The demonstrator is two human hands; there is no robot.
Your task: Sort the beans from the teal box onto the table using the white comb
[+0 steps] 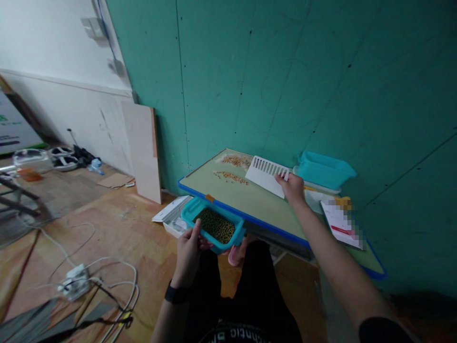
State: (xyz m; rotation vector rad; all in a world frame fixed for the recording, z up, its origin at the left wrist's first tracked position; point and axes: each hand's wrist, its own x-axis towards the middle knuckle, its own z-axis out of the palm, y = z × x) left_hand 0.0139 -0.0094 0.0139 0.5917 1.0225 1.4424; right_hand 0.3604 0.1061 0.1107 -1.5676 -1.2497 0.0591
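Note:
My left hand [192, 247] is closed on the near rim of a turquoise plastic container [240, 232], its thumb over the edge. Dark green beans and tan beans [216, 225] lie mixed inside it, below the front edge of the table. My right hand [292, 186] grips a white slotted plastic board [266, 177] by its right end. The board's row of slots faces the wall, and its left end is beside scattered tan beans [231, 177] on the tabletop [264, 202]. Behind these lies a second patch of tan beans with paler bits [235, 160].
Another turquoise container [323, 169] stands at the back right of the table. A pad with a red pen [342, 227] lies near the right end. A white box [174, 214] is beneath the left edge. Cables and a power strip [75, 282] are on the floor at left.

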